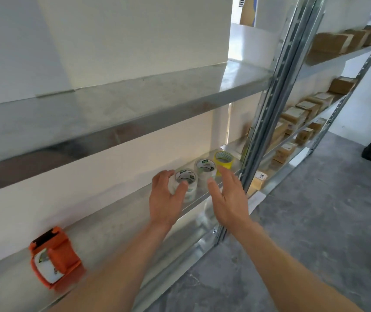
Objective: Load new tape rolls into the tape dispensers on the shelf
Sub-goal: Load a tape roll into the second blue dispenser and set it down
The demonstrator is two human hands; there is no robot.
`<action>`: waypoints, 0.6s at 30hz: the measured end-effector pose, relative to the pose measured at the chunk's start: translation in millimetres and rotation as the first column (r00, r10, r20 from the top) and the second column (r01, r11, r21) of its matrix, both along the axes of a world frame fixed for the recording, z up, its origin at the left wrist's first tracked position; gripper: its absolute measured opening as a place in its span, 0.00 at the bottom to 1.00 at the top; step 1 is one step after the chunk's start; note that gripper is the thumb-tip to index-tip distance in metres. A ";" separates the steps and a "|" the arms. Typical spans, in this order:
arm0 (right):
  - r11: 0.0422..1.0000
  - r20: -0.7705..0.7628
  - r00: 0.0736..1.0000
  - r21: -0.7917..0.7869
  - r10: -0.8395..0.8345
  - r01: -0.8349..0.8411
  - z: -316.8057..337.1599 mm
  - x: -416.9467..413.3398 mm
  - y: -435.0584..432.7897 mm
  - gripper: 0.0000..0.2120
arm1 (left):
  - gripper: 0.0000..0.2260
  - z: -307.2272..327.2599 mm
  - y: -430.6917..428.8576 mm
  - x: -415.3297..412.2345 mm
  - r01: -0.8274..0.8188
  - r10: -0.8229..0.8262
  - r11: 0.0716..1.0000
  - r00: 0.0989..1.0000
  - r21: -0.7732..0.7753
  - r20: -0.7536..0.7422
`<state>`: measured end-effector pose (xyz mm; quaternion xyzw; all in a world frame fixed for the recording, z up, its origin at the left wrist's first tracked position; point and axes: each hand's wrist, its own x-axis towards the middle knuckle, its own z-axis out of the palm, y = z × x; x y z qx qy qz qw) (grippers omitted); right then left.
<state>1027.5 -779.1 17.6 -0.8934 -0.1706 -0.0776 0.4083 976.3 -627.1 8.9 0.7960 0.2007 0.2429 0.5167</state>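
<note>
A white label (261,176) on a small cardboard box (256,183), right of the frame's centre, bears handwritten marks, perhaps "TW", too blurred to be sure. Green print inside the clear tape rolls (205,168) and the sticker on the orange tape dispenser (56,258) at lower left are unreadable.

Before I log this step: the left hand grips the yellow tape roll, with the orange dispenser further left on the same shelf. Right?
No. In the head view the left hand grips the nearest clear tape roll; the yellow tape roll stands farthest along, beyond it. The orange dispenser is as stated.
</note>
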 end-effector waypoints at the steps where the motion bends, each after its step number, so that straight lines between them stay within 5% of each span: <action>1: 1.000 -0.005 1.000 0.002 0.030 -0.030 0.9 8.8 -2.3 0.30 | 0.18 1.4 -4.5 5.5 -0.023 0.023 1.000 1.000 -0.002 -0.002; 11: 0.986 -0.026 0.986 0.005 0.165 -0.165 -7.8 68.8 8.9 0.35 | 0.25 -4.7 -12.1 42.7 -0.140 0.139 0.990 0.989 -0.018 -0.045; 18: 0.967 -0.032 0.969 -0.064 0.245 -0.246 -19.6 93.9 36.4 0.30 | 0.18 -25.2 6.0 59.8 -0.194 0.192 0.981 0.979 -0.017 -0.074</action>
